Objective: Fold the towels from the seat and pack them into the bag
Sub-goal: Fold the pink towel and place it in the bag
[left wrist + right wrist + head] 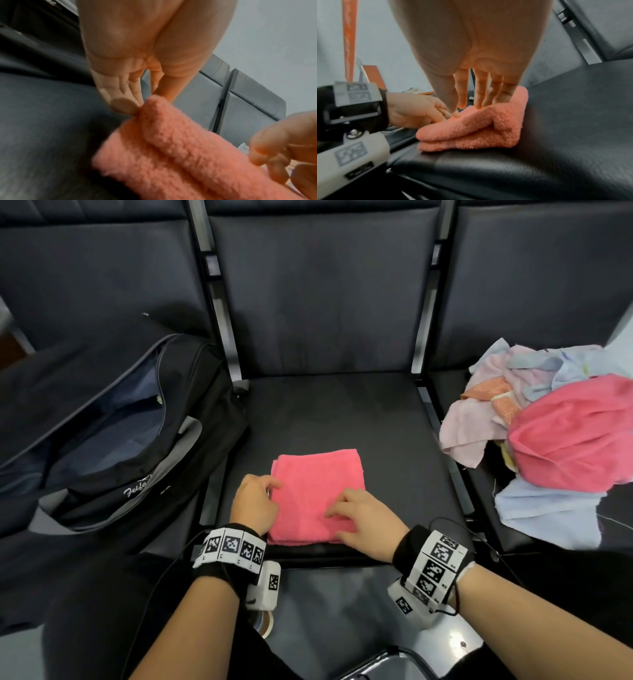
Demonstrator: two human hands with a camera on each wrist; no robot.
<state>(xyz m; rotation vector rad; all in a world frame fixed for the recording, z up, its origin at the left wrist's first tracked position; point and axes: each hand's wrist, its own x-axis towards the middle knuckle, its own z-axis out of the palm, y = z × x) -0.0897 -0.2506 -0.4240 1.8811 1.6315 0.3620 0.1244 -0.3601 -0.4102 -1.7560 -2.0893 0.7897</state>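
Folded pink towel (318, 494): fluffy terry cloth, matt. Seat (376, 419): black grained leatherette, faint sheen. Frame bars (423, 337): smooth metal. Bag (113, 446): black woven fabric, matt. Heaped towels (548, 419): thin soft cloth.

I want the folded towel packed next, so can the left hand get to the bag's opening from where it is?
Probably yes. The left hand sits at the folded pink towel's left edge, and the black bag lies on the next seat to its left, unzipped and gaping, with nothing visible between them.
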